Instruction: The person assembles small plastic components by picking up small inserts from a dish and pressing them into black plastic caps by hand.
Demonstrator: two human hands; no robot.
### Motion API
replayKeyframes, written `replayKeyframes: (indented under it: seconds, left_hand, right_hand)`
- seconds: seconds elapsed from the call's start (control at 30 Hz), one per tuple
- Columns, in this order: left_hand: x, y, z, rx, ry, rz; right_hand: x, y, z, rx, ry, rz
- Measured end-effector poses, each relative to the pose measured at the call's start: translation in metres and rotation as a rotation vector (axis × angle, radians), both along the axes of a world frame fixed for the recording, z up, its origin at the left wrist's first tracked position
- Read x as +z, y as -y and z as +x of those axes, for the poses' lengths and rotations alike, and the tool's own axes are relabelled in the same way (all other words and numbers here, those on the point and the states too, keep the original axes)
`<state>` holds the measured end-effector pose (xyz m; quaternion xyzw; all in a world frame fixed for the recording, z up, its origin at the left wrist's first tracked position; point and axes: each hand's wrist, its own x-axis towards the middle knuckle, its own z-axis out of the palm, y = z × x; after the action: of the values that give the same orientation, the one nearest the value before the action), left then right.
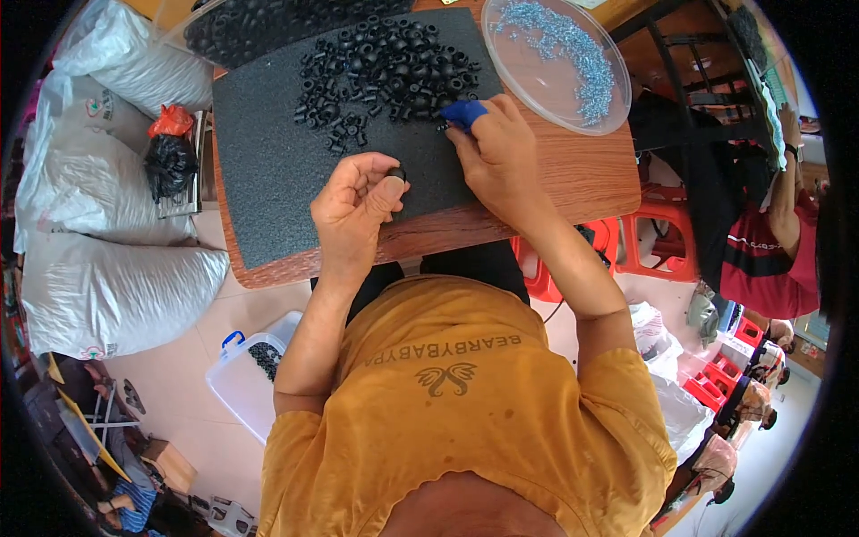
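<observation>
My left hand (pixel 354 204) is closed over the mat near the table's front edge, with a small rounded black plastic part (pixel 397 174) pinched between thumb and fingertips. A loose pile of similar black plastic parts (pixel 385 67) covers the far half of the dark grey textured mat (pixel 259 161). My right hand (pixel 499 154) is at the pile's right edge, its fingers pinched together. A blue wrap (pixel 463 113) covers a fingertip of that hand. Something tiny shows at those fingertips, too small to name.
A clear tub (pixel 286 27) of black parts stands at the back. At the right back lies a round clear lid (pixel 546 85) with small bluish metallic pieces. White sacks (pixel 125 286) line the left. Red stools (pixel 658 240) and a person in dark red (pixel 769 259) are at right.
</observation>
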<state>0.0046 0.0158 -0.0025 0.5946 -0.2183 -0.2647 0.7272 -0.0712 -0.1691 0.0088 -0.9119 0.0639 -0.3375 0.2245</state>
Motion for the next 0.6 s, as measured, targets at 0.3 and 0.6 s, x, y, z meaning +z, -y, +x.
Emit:
replayKeyframes:
  seconds: [0.3,0.6]
  left_hand:
    - [-0.001,-0.002,0.003,-0.015,-0.093,-0.04]
    - [-0.001,-0.002,0.004,-0.02,-0.126,-0.096]
  right_hand:
    - [-0.01,0.007,0.012,0.055,-0.069,-0.242]
    - [0.028,-0.024,-0.005,0.116,-0.186,0.402]
